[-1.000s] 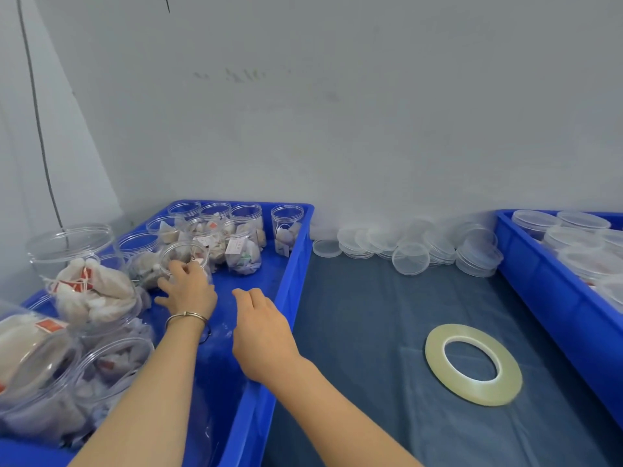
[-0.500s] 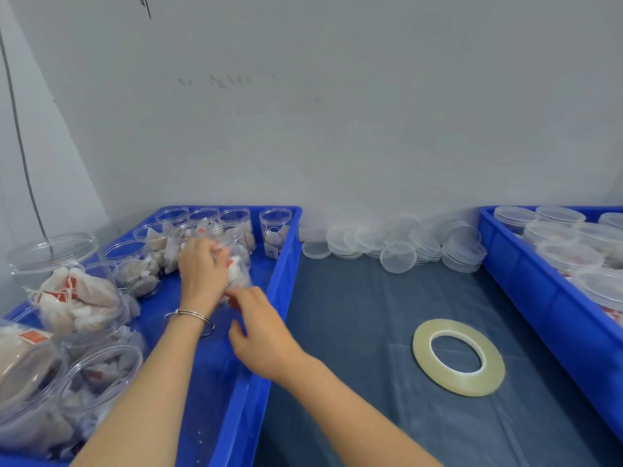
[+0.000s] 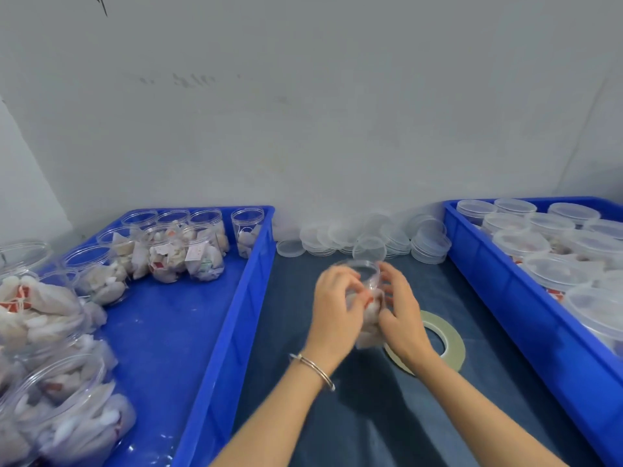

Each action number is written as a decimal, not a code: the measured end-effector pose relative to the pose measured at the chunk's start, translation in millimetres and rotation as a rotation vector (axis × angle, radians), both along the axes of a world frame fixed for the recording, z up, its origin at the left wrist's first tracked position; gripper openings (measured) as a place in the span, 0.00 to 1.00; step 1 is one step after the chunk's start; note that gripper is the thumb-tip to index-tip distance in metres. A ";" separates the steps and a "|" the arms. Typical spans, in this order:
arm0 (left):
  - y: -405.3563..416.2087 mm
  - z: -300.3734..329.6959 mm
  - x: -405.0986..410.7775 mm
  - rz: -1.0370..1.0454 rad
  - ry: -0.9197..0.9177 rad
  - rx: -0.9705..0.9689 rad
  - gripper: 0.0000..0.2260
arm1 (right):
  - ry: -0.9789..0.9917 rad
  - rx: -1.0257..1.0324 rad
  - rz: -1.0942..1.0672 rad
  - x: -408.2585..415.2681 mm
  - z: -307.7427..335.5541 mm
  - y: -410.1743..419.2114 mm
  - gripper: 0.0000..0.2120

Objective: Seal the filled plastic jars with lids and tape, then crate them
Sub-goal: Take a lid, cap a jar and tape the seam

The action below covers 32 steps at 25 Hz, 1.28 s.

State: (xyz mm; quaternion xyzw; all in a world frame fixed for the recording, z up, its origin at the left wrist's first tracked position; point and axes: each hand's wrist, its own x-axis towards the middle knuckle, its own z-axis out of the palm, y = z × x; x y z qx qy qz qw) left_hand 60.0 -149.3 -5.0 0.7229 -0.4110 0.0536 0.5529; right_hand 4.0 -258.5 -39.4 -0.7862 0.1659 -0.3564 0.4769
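Hands — left hand (image 3: 333,306) and right hand (image 3: 403,311) — curl round an unlidded jar (image 3: 362,298) above the tape roll (image 3: 441,345); tilting it risks spilling the sachets.

At the centre of the frame both hands hold one clear plastic jar (image 3: 364,298) filled with white sachets: the left hand (image 3: 333,305) grips its left side, the right hand (image 3: 401,315) its right, a metal bangle (image 3: 313,370) on the left wrist. Just right of the hands a roll of tape (image 3: 441,342) lies flat on the dark blue surface (image 3: 371,416). Loose clear lids (image 3: 371,237) are heaped at the wall. At left, a blue crate (image 3: 236,315) holds open filled jars; at right, another blue crate (image 3: 505,298) holds lidded ones.
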 end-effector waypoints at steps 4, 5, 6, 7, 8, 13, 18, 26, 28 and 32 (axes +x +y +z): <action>2.4 -53.0 -10.3 0.003 0.179 -0.137 0.23 | 0.124 -0.021 -0.026 -10.0 -15.1 -20.9 0.25; 3.1 -60.9 -9.7 -0.038 0.285 -0.156 0.35 | 0.144 -0.016 -0.046 -8.1 -15.2 -26.1 0.24; 2.4 -67.7 -9.8 -0.083 0.389 -0.142 0.45 | 0.157 0.006 -0.060 -4.7 -15.1 -30.5 0.22; 0.6 -74.0 -11.2 -0.118 0.470 -0.118 0.51 | 0.169 0.040 -0.066 -0.8 -14.5 -32.7 0.21; -1.4 -82.0 -12.9 -0.120 0.516 -0.108 0.51 | 0.183 0.080 -0.059 2.6 -15.7 -33.2 0.19; -6.3 -107.1 -3.6 -0.045 0.500 -0.104 0.39 | 0.243 0.248 0.063 4.0 -38.7 -31.1 0.12; -7.9 -107.9 -4.1 -0.071 0.513 -0.150 0.38 | 0.416 -0.078 -0.137 44.9 -36.9 -67.3 0.22; -9.6 -113.6 -1.8 -0.113 0.539 -0.141 0.42 | 0.339 0.765 -0.050 111.4 -23.2 -115.5 0.23; -9.9 -115.9 0.3 -0.127 0.528 -0.127 0.43 | 0.292 0.865 -0.021 122.9 -23.5 -120.0 0.23; -11.6 -119.9 2.2 -0.129 0.537 -0.129 0.44 | 0.200 1.011 -0.036 134.3 -22.0 -116.3 0.18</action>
